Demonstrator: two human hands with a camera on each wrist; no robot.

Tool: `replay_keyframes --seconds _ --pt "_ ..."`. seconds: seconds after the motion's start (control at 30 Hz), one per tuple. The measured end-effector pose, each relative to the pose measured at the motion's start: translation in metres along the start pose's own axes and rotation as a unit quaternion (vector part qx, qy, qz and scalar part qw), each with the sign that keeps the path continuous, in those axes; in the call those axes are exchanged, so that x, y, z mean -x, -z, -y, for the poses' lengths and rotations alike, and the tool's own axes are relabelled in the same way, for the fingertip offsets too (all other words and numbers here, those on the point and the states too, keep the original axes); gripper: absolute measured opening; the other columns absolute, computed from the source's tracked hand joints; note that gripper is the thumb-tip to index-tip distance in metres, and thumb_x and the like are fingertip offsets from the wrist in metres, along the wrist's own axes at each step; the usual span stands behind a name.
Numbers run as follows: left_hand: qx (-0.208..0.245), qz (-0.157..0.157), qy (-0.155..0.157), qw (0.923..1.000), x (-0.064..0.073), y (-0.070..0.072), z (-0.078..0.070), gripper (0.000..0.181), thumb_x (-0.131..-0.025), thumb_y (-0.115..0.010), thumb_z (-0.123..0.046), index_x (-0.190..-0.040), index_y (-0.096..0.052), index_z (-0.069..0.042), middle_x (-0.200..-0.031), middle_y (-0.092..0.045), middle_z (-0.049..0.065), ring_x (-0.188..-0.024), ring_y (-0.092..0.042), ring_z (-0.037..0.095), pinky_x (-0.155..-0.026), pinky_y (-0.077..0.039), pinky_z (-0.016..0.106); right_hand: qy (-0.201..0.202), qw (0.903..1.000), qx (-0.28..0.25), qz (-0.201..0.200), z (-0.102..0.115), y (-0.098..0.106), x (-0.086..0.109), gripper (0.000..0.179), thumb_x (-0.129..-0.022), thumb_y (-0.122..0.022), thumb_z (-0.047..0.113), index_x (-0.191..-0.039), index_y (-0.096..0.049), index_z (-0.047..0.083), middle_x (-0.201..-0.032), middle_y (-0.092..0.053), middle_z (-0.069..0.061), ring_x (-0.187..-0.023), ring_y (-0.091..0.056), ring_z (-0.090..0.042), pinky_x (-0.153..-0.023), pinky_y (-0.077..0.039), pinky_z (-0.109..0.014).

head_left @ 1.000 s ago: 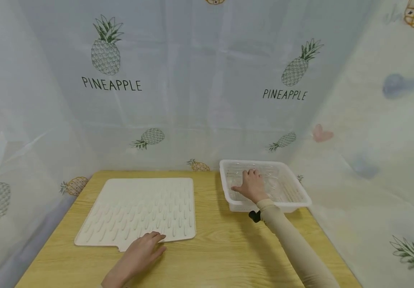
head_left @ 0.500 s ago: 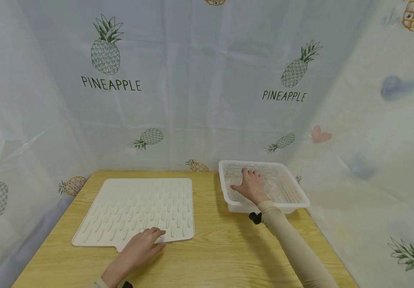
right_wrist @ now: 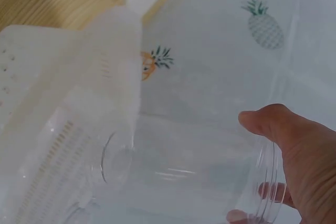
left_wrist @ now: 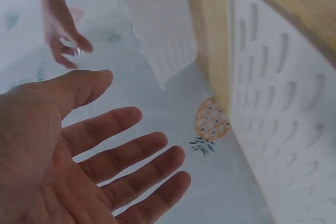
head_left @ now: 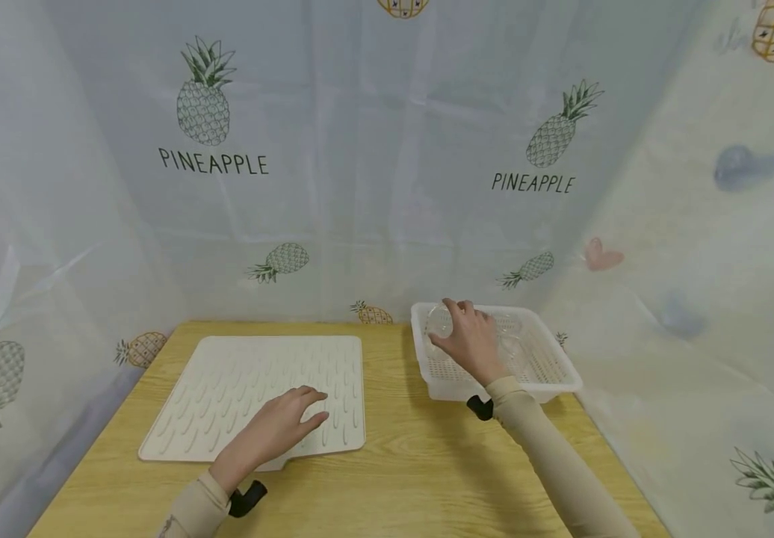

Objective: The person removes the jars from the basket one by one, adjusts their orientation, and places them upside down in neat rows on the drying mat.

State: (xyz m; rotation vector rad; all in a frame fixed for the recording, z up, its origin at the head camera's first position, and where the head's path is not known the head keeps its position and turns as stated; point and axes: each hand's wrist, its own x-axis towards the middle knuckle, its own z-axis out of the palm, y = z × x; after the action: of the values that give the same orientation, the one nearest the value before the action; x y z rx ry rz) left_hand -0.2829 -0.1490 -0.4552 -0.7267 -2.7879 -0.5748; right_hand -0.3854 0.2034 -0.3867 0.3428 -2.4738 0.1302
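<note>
My right hand (head_left: pixel 471 336) grips a clear, see-through cup (head_left: pixel 439 320) over the left part of a white perforated basket (head_left: pixel 437 387). In the right wrist view, thumb and fingertips close around the ridged rings of the cup (right_wrist: pixel 270 182), whose outline is faint. Other clear rounded items (head_left: pixel 511 345) lie inside the basket, partly hidden by that hand. My left hand (head_left: pixel 276 426) hovers over the front right of a white ridged drying mat (head_left: pixel 252 373), holding nothing. Its fingers spread apart, loosely bent, in the left wrist view.
Both mat and basket stand on a wooden table (head_left: pixel 387 478), the basket at the back right. A pineapple-print curtain (head_left: pixel 373 187) rises behind the table and along both sides. Bare wood lies between mat and basket.
The right hand has risen slightly, and the clear cup now shows at its fingertips, lifted in the basket. The left hand has moved forward and right, from the mat's front edge to above it.
</note>
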Motion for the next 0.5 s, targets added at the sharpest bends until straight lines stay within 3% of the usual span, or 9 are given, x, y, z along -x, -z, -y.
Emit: replay_keyframes --seconds 0.17,0.3,0.5 --pt "0.03 -0.02 0.015 0.9993 -0.02 0.013 -0.013 0.04 -0.096 -0.058 -0.04 -0.127 -0.062 -0.014 -0.125 -0.062 0.005 -0.116 -0.06 0.025 -0.094 -0.051 0.044 0.034 0.9987 -0.034 -0.017 0.016 0.013 -0.002 0.074 -0.079 -0.078 0.04 -0.141 -0.048 0.013 -0.123 -0.054 -0.021 -0.1 -0.06 -0.037 -0.091 -0.046 -0.057" --pt "0.062 -0.034 0.013 0.9974 -0.037 0.024 -0.024 0.047 -0.097 -0.056 -0.042 -0.134 -0.057 -0.014 -0.132 -0.059 0.007 -0.122 -0.057 0.026 -0.098 -0.048 0.045 0.06 0.9963 -0.054 -0.029 0.03 0.02 -0.002 0.086 -0.079 -0.078 0.033 -0.15 -0.033 0.014 -0.128 -0.053 -0.021 -0.111 -0.056 -0.038 -0.094 -0.045 -0.057" --pt "0.119 -0.042 0.026 0.9917 -0.065 0.032 -0.037 0.067 -0.095 -0.053 -0.054 -0.145 -0.042 -0.011 -0.141 -0.052 0.009 -0.125 -0.054 0.027 -0.099 -0.047 0.048 0.13 0.9886 0.011 -0.075 0.049 0.022 0.001 0.11 -0.073 -0.08 0.039 -0.156 -0.013 0.016 -0.126 -0.059 -0.016 -0.105 -0.06 -0.036 -0.087 -0.049 -0.053"
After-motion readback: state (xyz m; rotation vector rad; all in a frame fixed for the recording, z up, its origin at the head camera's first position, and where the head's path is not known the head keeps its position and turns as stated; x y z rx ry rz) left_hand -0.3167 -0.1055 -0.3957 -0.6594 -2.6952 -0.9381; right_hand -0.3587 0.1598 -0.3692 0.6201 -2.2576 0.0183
